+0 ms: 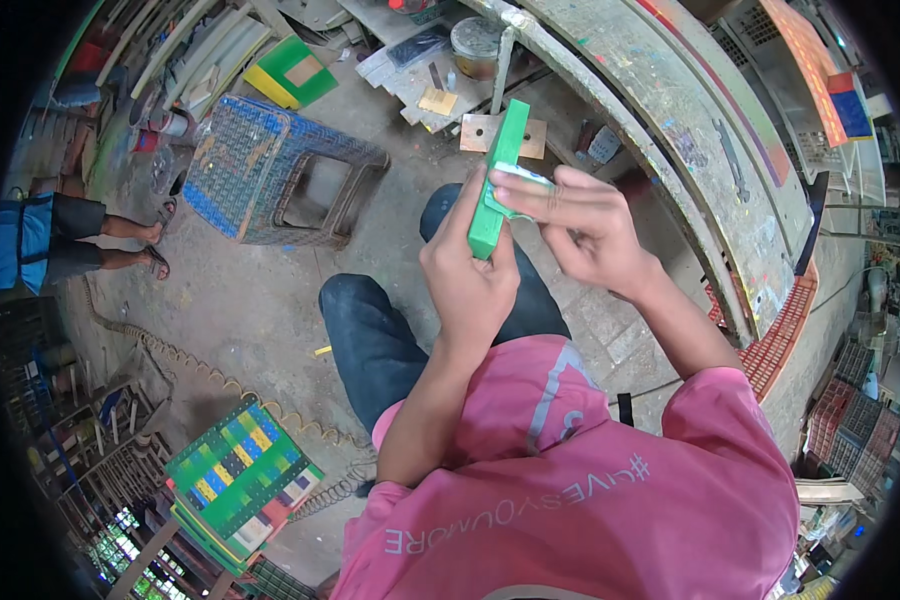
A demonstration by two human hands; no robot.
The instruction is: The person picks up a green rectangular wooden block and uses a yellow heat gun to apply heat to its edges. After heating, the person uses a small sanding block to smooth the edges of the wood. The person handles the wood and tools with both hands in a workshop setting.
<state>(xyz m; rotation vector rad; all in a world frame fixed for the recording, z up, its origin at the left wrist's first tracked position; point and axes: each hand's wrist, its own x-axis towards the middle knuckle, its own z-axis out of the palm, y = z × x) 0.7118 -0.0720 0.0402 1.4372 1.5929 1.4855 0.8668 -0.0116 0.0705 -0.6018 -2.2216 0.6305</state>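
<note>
A flat-sided green bar (510,135), upright and tilted a little, is gripped near its lower end by my left hand (467,285), its fingers closed around the sides. Against the bar's right side my right hand (592,228) pinches a thin folded white piece (523,174) with green smears. Whether that piece is paper or cloth I cannot tell. Part of it is hidden by my right fingers. Both hands are held above my knees.
On the right stands a paint-stained workbench (660,85). A blue-stained plastic crate (235,170) is at the left, with another person's legs (120,228) beyond it. A coiled hose (190,357) runs past stacked green boards (240,480). A tub (475,45) stands ahead.
</note>
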